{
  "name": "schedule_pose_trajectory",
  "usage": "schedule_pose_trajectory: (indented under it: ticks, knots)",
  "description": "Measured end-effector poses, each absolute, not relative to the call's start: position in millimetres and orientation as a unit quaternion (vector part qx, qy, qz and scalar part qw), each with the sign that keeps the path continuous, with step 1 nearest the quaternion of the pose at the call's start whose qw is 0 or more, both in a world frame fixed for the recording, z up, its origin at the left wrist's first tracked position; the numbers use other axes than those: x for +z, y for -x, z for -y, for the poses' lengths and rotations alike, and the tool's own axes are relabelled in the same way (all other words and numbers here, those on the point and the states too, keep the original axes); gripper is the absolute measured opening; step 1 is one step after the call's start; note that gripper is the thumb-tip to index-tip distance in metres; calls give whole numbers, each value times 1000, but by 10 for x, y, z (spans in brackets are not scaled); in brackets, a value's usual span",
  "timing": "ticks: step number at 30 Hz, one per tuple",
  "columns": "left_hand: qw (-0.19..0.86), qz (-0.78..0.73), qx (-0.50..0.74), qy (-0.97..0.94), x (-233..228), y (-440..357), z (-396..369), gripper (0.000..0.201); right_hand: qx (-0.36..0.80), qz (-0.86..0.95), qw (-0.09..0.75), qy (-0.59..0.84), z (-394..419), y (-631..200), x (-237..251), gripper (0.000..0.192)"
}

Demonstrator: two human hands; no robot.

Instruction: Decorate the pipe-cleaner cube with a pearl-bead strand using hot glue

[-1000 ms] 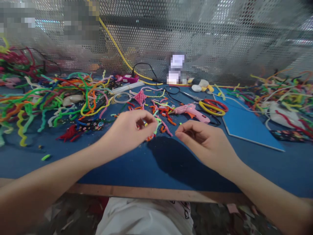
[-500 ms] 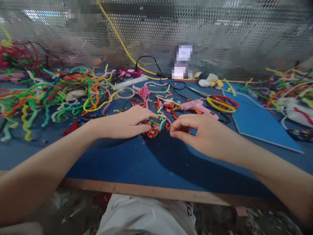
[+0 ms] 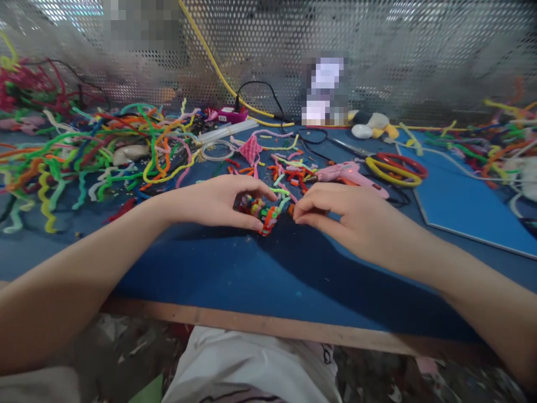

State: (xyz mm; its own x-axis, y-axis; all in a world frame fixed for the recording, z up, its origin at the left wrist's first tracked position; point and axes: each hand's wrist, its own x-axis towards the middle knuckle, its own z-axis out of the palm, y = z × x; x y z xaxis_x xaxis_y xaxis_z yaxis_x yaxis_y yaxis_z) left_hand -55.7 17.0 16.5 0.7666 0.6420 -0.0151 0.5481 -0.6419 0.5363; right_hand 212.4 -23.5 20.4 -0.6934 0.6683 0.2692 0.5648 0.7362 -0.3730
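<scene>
Multicoloured fuzzy clump (image 3: 263,212), knobbly, within loosely curled left hand (image 3: 218,200).

dim | broad shadow on blue tabletop (image 3: 184,274) | glare behind mesh (image 3: 268,33) | edges soft, stretched

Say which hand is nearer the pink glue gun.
Right. The right hand is just on the near side of the pink glue gun; the left hand is farther off, to the gun's left, by the multicolored fuzzy piece.
</scene>
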Motion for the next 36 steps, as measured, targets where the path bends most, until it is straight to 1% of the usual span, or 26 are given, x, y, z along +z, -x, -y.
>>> schedule_pose_trajectory:
  ticks: [7, 9, 15, 19, 23, 27, 36]
  knots:
    - [374, -345, 107, -854, 160, 495, -112, 45, 58, 905, 251, 338, 328, -2161, 153, 18]
    - [405, -352, 115, -836, 143, 483, -104, 44, 50, 903, 255, 343, 346, -2153, 159, 19]
    - [436, -374, 122, -809, 106, 474, -105, 46, 38, 915, 233, 328, 391, -2124, 154, 22]
    - [443, -372, 126, -805, 100, 461, -101, 47, 26, 926, 233, 295, 406, -2125, 129, 22]
    - [464, -363, 116, -800, 106, 460, -94, 47, 55, 934, 221, 274, 407, -2153, 138, 20]
    - [477, -366, 130, -789, 93, 483, -110, 45, 89, 936, 208, 270, 400, -2176, 180, 20]
    - [471, -364, 150, -789, 113, 484, -101, 45, 132, 930, 215, 266, 400, -2209, 206, 19]
